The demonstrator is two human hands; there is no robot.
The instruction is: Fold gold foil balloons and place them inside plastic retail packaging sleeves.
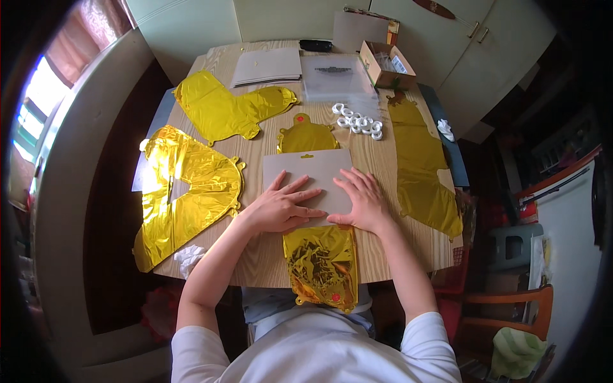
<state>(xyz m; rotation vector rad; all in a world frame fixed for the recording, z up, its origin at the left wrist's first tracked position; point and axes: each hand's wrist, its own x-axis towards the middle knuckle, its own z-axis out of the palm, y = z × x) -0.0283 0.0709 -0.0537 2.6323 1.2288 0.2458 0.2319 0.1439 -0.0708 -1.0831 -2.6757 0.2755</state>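
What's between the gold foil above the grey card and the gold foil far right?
Head view: a cluster of white rings on the wooden table, beyond the right hand.

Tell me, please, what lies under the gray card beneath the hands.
Gold balloon foil shows beyond the far edge of the gray card and again at its near edge, overhanging the table. The middle is covered; whether both ends join cannot be seen.

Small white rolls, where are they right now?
In the head view, the small white rolls lie on the table, right of centre, beyond the right hand and left of the long gold foil piece.
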